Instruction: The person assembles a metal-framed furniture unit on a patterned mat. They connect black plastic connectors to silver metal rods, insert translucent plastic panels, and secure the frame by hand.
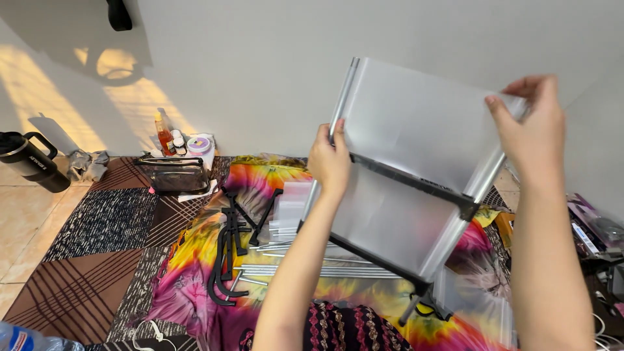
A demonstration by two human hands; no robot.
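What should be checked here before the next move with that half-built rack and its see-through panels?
1. Left hand grips the left metal tube: ok.
2. Right hand pinches the top corner of the frosted panel: ok.
3. Black crossbars sit in both side tubes: cannot tell, the joints are small.
4. Rack held level: not ok, it tilts down to the right.
5. Spare rods and black connectors within view on the tie-dye cloth: ok.
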